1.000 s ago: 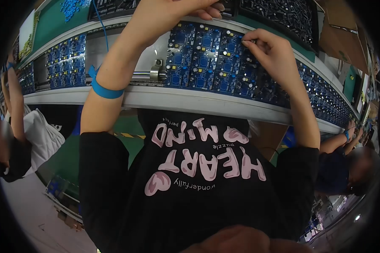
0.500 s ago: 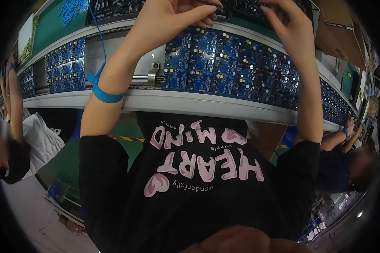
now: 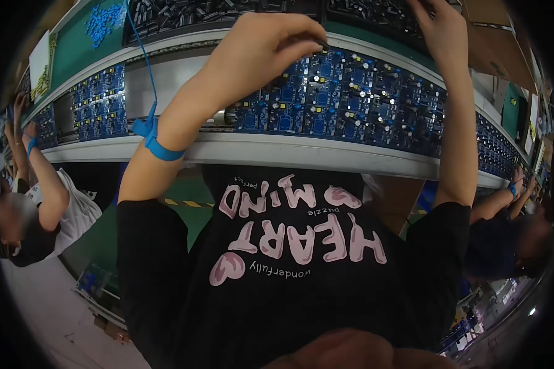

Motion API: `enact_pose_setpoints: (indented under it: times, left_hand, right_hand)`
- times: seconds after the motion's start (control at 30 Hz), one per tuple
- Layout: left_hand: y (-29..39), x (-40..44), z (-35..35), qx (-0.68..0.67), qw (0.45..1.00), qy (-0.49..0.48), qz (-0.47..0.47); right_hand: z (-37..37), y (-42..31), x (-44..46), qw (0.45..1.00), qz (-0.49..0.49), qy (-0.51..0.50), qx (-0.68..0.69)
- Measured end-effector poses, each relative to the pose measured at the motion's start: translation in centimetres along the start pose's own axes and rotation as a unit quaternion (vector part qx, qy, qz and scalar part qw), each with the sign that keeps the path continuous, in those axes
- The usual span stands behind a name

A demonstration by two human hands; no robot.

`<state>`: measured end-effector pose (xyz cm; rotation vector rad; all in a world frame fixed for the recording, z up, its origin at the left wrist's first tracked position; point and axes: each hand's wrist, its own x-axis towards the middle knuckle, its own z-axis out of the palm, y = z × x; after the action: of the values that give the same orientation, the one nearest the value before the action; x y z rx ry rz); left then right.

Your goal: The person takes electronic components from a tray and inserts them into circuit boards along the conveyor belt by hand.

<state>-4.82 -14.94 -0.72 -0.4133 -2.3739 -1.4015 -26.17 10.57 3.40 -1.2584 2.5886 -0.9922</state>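
Observation:
My left hand (image 3: 274, 46) is over the upper edge of the blue circuit boards (image 3: 320, 92). Its thumb and forefinger are pinched together, with a small dark tip between them that I cannot make out. A blue wrist strap (image 3: 160, 144) with a cord circles that forearm. At the top right, my right hand (image 3: 443, 31) reaches over the bin of black cylindrical parts (image 3: 375, 12). Its thumb and fingers look apart, though some fingertips run out of the frame. Another bin of similar black parts (image 3: 172, 15) lies beyond my left hand.
The boards sit in a rail-edged conveyor (image 3: 289, 147) running across in front of me. Small blue components (image 3: 101, 24) lie on the green surface at upper left. Cardboard (image 3: 492, 55) stands at upper right. Co-workers (image 3: 49, 203) sit on both sides.
My left hand has come nearer and lower, onto the edge of the boards. My right hand has moved right and away from me. The left co-worker's arms have moved.

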Motion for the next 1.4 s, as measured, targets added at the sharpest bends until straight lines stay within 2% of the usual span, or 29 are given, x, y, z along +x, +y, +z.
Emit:
enact_pose_setpoints:
  times: [0.07, 0.3, 0.63, 0.83, 0.93, 1.03, 1.17, 1.23, 1.4]
  left_hand:
    - [0.5, 0.2, 0.4, 0.144, 0.986, -0.039, 0.080]
    - [0.0, 0.6, 1.8, 0.263, 0.953, -0.043, 0.141]
    - [0.2, 1.1, 2.1, 0.283, 0.945, -0.049, 0.153]
    - [0.3, 1.2, 2.0, 0.308, 0.933, -0.070, 0.170]
    - [0.0, 1.3, 2.0, 0.304, 0.932, -0.076, 0.180]
    - [0.0, 1.5, 2.2, 0.316, 0.928, -0.080, 0.180]
    - [0.1, 1.5, 2.6, 0.322, 0.930, -0.066, 0.165]
    - [0.2, 1.4, 2.7, 0.328, 0.929, -0.066, 0.161]
    - [0.5, 1.4, 3.2, 0.358, 0.919, -0.071, 0.153]
  right_hand:
    - [-0.3, 0.7, -0.4, 1.000, 0.013, 0.002, 0.026]
    - [-1.7, 1.1, -3.4, 0.992, 0.053, 0.006, 0.112]
    - [-0.1, -2.9, -5.4, 0.969, 0.101, -0.004, 0.226]
    - [0.3, -3.0, -5.2, 0.949, 0.127, -0.014, 0.289]
    - [0.2, -4.3, -5.3, 0.951, 0.152, -0.033, 0.267]
    - [0.5, -2.9, -5.5, 0.939, 0.103, -0.051, 0.323]
    - [0.8, -3.4, -5.5, 0.936, 0.125, -0.056, 0.323]
    - [1.1, -3.9, -5.4, 0.932, 0.041, -0.085, 0.349]
    - [1.5, -5.0, -5.7, 0.935, 0.050, -0.077, 0.343]
